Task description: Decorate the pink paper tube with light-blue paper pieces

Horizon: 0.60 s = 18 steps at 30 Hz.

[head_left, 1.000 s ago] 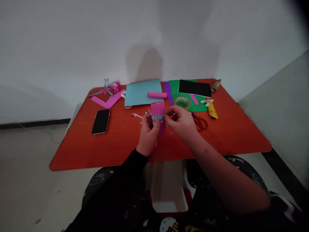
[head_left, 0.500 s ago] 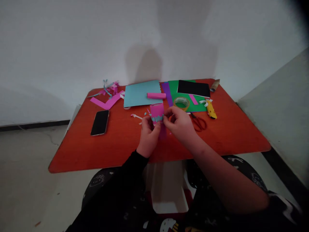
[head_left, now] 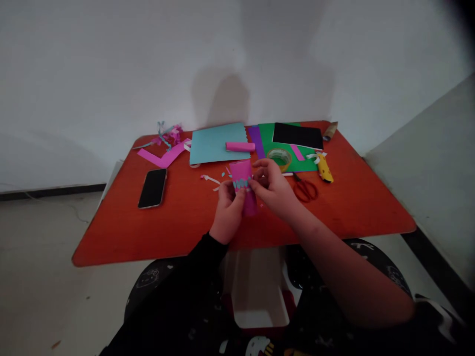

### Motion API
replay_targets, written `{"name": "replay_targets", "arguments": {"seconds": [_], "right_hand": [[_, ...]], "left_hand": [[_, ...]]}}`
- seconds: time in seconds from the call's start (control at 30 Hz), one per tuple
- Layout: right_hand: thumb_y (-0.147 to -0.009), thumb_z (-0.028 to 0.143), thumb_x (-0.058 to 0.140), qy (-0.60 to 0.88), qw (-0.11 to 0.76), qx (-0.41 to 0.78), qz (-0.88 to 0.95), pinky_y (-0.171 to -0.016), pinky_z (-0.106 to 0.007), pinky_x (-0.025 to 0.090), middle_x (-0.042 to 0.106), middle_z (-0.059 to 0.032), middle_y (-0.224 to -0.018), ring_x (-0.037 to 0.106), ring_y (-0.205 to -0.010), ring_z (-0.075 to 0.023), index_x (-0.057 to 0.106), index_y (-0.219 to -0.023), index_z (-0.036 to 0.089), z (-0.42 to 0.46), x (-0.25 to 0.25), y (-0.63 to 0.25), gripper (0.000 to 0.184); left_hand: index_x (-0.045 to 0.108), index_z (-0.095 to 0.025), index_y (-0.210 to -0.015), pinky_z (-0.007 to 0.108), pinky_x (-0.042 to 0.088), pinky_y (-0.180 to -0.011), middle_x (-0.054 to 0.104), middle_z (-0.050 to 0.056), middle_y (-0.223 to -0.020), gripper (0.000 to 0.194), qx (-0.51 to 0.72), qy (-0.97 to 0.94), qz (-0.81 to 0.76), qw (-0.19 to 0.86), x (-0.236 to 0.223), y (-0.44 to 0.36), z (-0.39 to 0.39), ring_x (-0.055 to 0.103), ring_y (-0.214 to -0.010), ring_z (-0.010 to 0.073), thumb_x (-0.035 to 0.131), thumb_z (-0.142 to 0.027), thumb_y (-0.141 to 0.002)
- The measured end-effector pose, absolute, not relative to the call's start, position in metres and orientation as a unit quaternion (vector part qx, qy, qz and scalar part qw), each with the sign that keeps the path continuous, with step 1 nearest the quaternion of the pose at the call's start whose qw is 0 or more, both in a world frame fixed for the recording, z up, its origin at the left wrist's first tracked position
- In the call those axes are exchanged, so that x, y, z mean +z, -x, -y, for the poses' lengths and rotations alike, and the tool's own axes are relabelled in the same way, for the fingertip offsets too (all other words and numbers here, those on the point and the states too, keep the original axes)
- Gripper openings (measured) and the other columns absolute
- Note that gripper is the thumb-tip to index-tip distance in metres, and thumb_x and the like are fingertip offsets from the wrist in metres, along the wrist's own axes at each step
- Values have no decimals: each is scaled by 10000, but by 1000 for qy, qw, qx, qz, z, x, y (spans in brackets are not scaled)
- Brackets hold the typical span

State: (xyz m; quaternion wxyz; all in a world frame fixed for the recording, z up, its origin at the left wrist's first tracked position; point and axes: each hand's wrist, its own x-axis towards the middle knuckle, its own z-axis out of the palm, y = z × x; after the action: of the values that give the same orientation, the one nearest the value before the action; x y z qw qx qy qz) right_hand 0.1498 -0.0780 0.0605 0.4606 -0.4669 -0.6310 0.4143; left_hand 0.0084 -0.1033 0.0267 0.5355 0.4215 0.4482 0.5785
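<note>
My left grip pinches a rolled pink paper tube banded with scalloped blue paper, just above the orange-red counter; my right grip pinches the band's edge. Squeezing hard could crease the tube or lift the band.

White wall, pale floor, orange-red table

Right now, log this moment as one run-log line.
left hand holds pink paper tube | right hand touches its blue trim | nearby red scissors
</note>
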Motion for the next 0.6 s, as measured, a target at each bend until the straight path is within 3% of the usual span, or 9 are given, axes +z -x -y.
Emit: {"name": "replay_targets", "arguments": {"seconds": [0.13,0.37,0.5,0.6], "right_hand": [[-821,255,639,437,451,493,602,-590,-266,458,521,34,-880,517,-635,-121,423,-1214,269,78,62,-150,449],[-822,395,688,398,486,594,503,-421,-219,298,479,110,-765,342,-440,-63,374,-1170,289,72,55,-152,481],[-814,390,732,397,510,579,497,-445,-213,323,460,106,-751,361,-474,-65,388,-1120,283,74,57,-148,473],[-825,321,739,409,544,500,536,-496,-226,348,444,86,-737,406,-542,-89,411,-1061,272,79,60,-143,406]], "left_hand": [[564,-241,-1043,276,511,-775,638,25,-1008,337,564,-411,-458,551,32,-4,106,605,-861,158,718,-495,-884],[579,-238,-1015,289,525,-819,636,26,-993,334,556,-434,-427,565,36,-4,106,601,-881,167,747,-483,-861],[577,-234,-1042,283,524,-867,645,23,-1016,355,559,-423,-407,586,28,-4,103,609,-928,165,748,-486,-860],[590,-230,-1094,301,509,-975,661,34,-1068,357,547,-412,-393,614,23,-3,101,620,-1022,176,729,-476,-877]]}}
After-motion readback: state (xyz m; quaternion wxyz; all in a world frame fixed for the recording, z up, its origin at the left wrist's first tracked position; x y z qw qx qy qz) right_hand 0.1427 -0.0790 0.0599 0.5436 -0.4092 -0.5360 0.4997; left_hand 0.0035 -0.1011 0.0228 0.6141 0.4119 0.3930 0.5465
